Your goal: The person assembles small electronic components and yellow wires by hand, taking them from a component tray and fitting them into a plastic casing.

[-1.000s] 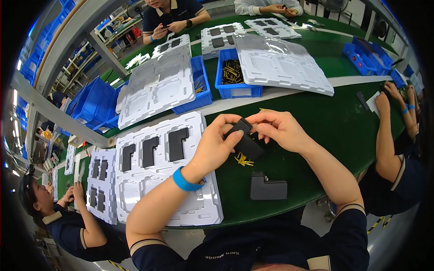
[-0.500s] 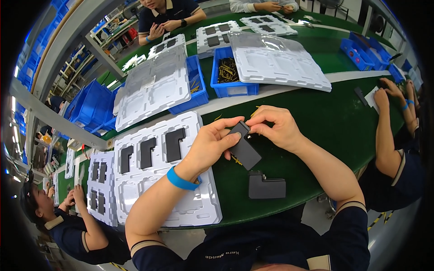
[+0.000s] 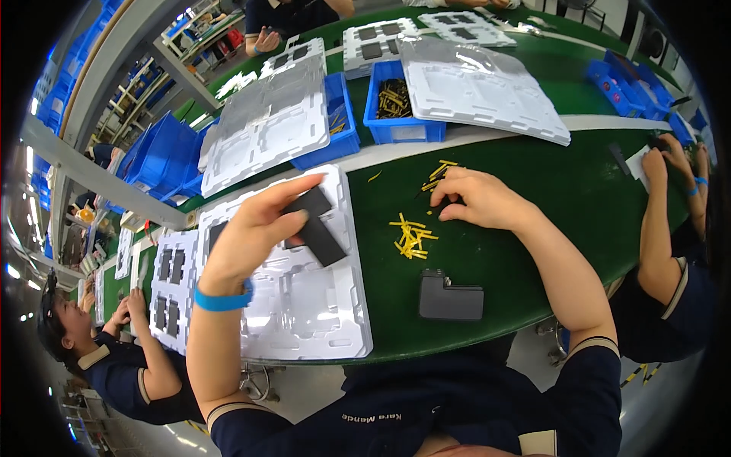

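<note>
My left hand [image 3: 263,221] grips a black L-shaped case [image 3: 326,238] between thumb and fingers, over the white moulded tray [image 3: 352,305]. Its fingers cover part of the case's upper end. Over the green table, my right hand [image 3: 480,199] is loosely curled, thumb and forefinger apart with nothing visible between them. Just beyond its fingertips are black and yellow strips [image 3: 435,177]. Closer to me sits a loose heap of yellow strips [image 3: 412,238]. A second black L-shaped case [image 3: 451,297] lies flat near the table's front edge, a metal bit showing at its notch.
Behind the tray stand blue bins [image 3: 403,131], one full of dark and yellow strips, with white trays [image 3: 487,91] leaning on them. A metal post [image 3: 99,175] slants across the left. People work at both sides and opposite, around more trays [image 3: 173,293].
My left hand has carried the case left, from above the table to over the tray. My right hand has come off the case and now hovers by the strips.
</note>
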`<action>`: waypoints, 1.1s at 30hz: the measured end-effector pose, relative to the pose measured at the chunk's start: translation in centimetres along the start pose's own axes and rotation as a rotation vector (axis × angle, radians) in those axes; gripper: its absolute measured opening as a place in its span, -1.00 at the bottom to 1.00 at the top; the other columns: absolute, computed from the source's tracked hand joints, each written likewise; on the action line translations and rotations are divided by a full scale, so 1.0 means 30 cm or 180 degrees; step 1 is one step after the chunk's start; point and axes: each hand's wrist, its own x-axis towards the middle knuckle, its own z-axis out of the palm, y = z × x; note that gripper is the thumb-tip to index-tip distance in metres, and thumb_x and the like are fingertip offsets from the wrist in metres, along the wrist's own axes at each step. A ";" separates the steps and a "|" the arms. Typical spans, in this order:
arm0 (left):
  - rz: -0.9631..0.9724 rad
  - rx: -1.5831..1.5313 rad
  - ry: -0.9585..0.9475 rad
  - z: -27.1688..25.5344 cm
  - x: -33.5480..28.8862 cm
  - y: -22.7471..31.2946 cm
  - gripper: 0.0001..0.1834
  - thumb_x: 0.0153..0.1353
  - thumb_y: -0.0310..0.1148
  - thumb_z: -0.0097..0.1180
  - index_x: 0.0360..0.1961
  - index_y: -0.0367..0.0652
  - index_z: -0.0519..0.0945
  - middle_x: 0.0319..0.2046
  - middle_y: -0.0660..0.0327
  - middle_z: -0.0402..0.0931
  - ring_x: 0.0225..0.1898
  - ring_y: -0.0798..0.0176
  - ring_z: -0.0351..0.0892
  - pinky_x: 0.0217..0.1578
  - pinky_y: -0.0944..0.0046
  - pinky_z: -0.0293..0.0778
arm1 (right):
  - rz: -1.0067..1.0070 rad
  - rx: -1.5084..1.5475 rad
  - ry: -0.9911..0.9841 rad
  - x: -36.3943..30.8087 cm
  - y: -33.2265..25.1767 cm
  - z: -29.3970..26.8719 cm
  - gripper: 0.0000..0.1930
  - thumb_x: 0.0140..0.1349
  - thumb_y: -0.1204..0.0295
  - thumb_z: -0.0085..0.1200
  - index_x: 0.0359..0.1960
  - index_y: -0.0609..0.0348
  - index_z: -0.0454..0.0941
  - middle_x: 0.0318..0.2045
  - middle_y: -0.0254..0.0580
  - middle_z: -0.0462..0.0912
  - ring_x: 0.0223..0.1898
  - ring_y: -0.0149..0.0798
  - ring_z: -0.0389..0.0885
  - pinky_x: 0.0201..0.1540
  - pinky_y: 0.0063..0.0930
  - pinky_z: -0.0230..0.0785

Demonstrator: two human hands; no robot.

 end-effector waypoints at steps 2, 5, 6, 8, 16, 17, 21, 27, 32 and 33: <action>-0.0254 -0.0280 0.0439 -0.072 -0.108 -0.041 -0.46 0.15 -0.61 -0.01 0.22 -0.19 0.36 -0.31 0.33 0.52 -0.35 0.51 0.41 -0.38 0.51 0.37 | -0.0020 -0.0092 -0.0103 0.004 0.001 -0.005 -0.83 -0.04 0.44 0.31 -0.40 0.10 0.57 -0.44 -0.26 0.45 -0.37 -0.25 0.46 -0.31 -0.38 0.35; -0.0510 -0.0253 0.0809 -0.211 -0.274 -0.155 -0.58 0.16 -0.55 0.07 0.08 -0.23 0.41 -0.43 0.33 0.55 -0.48 0.53 0.41 -0.48 0.53 0.31 | 0.0013 -0.0051 -0.0115 0.009 -0.001 0.000 -0.82 -0.05 0.47 0.30 -0.45 0.15 0.53 -0.44 -0.26 0.46 -0.36 -0.25 0.48 -0.30 -0.38 0.36; -0.0690 -0.0269 0.0930 -0.248 -0.332 -0.188 -0.64 0.17 -0.52 0.10 0.02 -0.22 0.43 -0.47 0.33 0.55 -0.53 0.54 0.40 -0.52 0.54 0.28 | -0.0016 -0.0047 -0.0047 0.011 -0.009 0.001 -0.82 -0.06 0.48 0.30 -0.45 0.16 0.52 -0.45 -0.26 0.46 -0.36 -0.24 0.49 -0.31 -0.38 0.36; -0.0969 -0.0012 0.1118 -0.294 -0.450 -0.236 -0.74 0.17 -0.47 0.14 -0.11 -0.20 0.45 -0.52 0.33 0.55 -0.58 0.55 0.39 -0.59 0.56 0.25 | -0.0174 0.0164 0.0127 0.025 -0.011 0.018 -0.81 -0.07 0.50 0.30 -0.47 0.20 0.49 -0.46 -0.24 0.45 -0.42 -0.25 0.49 -0.37 -0.42 0.36; -0.1304 0.0704 0.1519 -0.259 -0.481 -0.304 -0.81 0.11 -0.41 0.22 -0.30 -0.28 0.55 -0.62 0.35 0.45 -0.66 0.52 0.37 -0.66 0.49 0.28 | 0.0246 0.0042 -0.0056 0.000 -0.065 0.009 -0.86 -0.04 0.58 0.20 -0.54 0.26 0.44 -0.49 -0.21 0.44 -0.46 -0.25 0.45 -0.38 -0.43 0.31; -0.1321 0.0667 0.1588 -0.261 -0.493 -0.302 -0.81 0.11 -0.41 0.22 -0.30 -0.28 0.55 -0.62 0.35 0.45 -0.66 0.52 0.37 -0.66 0.49 0.28 | 0.0261 0.0019 -0.0013 0.001 -0.075 0.014 -0.87 -0.01 0.59 0.17 -0.53 0.27 0.43 -0.49 -0.20 0.44 -0.45 -0.25 0.44 -0.37 -0.42 0.31; -0.1257 0.0984 0.1752 -0.298 -0.514 -0.300 -0.81 0.14 -0.43 0.19 -0.26 -0.31 0.55 -0.61 0.36 0.47 -0.66 0.55 0.37 -0.67 0.52 0.29 | 0.0263 -0.0102 0.0032 0.003 -0.087 0.026 -0.89 0.11 0.59 0.07 -0.44 0.29 0.37 -0.45 -0.11 0.41 -0.42 -0.16 0.42 -0.31 -0.38 0.28; -0.1461 0.1077 0.1819 -0.373 -0.556 -0.325 -0.78 0.09 -0.44 0.23 -0.27 -0.34 0.56 -0.62 0.33 0.48 -0.69 0.53 0.37 -0.71 0.50 0.29 | 0.0165 -0.0226 0.0130 0.000 -0.063 0.028 -0.90 0.16 0.58 0.03 -0.41 0.29 0.35 -0.43 -0.05 0.40 -0.41 -0.07 0.42 -0.29 -0.33 0.29; -0.1284 0.1424 0.2022 -0.338 -0.536 -0.350 -0.75 0.04 -0.41 0.28 -0.26 -0.29 0.56 -0.63 0.30 0.47 -0.65 0.44 0.40 -0.66 0.42 0.30 | 0.0078 -0.0120 0.0157 0.004 -0.077 0.027 -0.88 0.09 0.61 0.07 -0.40 0.29 0.37 -0.44 -0.10 0.41 -0.43 -0.14 0.43 -0.32 -0.34 0.29; -0.1196 0.1701 0.2046 -0.338 -0.534 -0.358 -0.72 0.01 -0.38 0.30 -0.26 -0.26 0.56 -0.61 0.27 0.46 -0.60 0.38 0.43 -0.60 0.36 0.33 | 0.0070 -0.0121 0.0147 0.002 -0.089 0.019 -0.88 0.09 0.61 0.07 -0.40 0.29 0.37 -0.44 -0.10 0.41 -0.43 -0.14 0.43 -0.32 -0.34 0.29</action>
